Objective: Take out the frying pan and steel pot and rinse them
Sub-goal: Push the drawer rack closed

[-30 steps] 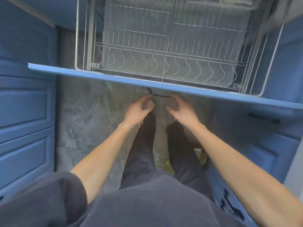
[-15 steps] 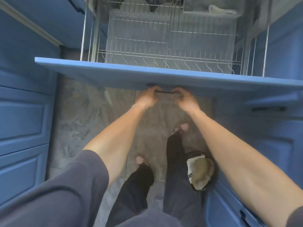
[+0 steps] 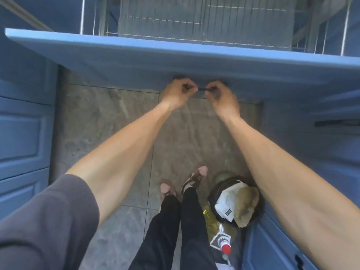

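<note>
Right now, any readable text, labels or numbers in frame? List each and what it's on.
None can be read.
White paper in the bin: a small dark printed patch near its lower edge, too small and blurred to read.
Bottle with a red cap, lying on the floor: a white and dark label below the cap, no legible characters.
Drawer front, gripped at its handle by the left hand and right hand: no markings.

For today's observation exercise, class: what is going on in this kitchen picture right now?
A person stands at a pulled-out blue drawer and grips its dark handle with both hands: the left hand and the right hand are curled around it side by side. Inside the drawer sits a wire dish rack. No frying pan or steel pot is in sight. Near the feet stand a bin and a bottle with a red cap.
</note>
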Demonstrator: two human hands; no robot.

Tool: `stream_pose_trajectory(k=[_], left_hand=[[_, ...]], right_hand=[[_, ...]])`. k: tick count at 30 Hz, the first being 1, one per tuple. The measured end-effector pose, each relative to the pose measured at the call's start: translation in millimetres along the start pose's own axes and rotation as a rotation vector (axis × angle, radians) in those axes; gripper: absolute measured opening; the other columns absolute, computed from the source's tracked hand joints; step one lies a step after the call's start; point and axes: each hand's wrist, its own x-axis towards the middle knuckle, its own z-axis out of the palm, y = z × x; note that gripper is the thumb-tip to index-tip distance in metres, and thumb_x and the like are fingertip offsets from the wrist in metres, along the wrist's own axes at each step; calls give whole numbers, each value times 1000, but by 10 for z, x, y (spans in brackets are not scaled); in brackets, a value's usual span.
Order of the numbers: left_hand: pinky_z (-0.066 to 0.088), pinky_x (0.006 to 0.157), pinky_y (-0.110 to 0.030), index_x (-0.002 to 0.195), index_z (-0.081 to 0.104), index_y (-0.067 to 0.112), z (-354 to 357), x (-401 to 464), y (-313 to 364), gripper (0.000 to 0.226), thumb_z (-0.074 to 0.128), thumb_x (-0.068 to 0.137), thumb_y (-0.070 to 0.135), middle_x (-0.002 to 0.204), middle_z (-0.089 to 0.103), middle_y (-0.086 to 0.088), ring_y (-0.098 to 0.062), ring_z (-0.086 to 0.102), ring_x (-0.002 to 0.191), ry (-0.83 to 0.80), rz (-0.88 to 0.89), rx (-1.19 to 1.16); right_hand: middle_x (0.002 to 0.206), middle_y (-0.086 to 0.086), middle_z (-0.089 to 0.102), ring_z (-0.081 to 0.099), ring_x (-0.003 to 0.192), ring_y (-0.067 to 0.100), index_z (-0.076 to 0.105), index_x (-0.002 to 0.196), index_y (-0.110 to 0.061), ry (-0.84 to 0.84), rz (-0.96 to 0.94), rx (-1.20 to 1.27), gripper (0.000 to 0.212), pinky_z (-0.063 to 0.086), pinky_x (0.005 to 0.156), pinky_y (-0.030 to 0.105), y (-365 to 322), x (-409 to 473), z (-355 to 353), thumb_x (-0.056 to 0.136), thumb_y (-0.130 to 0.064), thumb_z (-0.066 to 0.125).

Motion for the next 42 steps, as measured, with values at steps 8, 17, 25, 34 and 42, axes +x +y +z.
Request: stream_pose_trajectory(k=[8, 17, 25, 34, 42], left_hand=[[38, 68, -13, 99, 71, 3, -215, 543, 233, 17, 67, 85, 11, 74, 60, 9, 1, 47, 66, -31, 32, -213], [42, 73, -14, 89, 72, 23, -522, 1190, 472, 8, 71, 82, 21, 85, 67, 3, -3, 55, 74, -144, -52, -251], [37, 60, 0, 99, 72, 2, -788, 1902, 843, 19, 69, 84, 13, 89, 67, -3, 10, 55, 61, -157, -94, -283], [37, 64, 4, 100, 73, 9, -1075, 2653, 1118, 19, 69, 84, 19, 104, 69, -1, -5, 57, 90, -204, -112, -247], [44, 77, -17, 88, 72, 27, -1115, 2793, 1209, 9, 69, 82, 33, 101, 69, 7, -8, 60, 92, -178, -203, -163]], right_hand=[[96, -12, 64, 59, 93, 11, 60, 99, -36, -53, 31, -1, 13, 41, 76, 28, -199, 572, -225, 88, -40, 57], [96, -12, 63, 59, 99, 13, 62, 98, -37, -68, 105, 10, 11, 46, 84, 35, -443, 1159, -410, 90, -39, 56], [85, -15, 59, 57, 90, 11, 59, 92, -40, -36, 199, -32, 4, 41, 77, 31, -744, 1896, -604, 89, -41, 57], [100, -11, 68, 63, 102, 19, 61, 100, -35, -41, 228, -54, 14, 37, 75, 29, -991, 2693, -763, 90, -43, 56], [109, -9, 69, 63, 102, 16, 63, 103, -36, -81, 232, -72, 17, 36, 75, 23, -1039, 2874, -846, 91, -44, 54]])
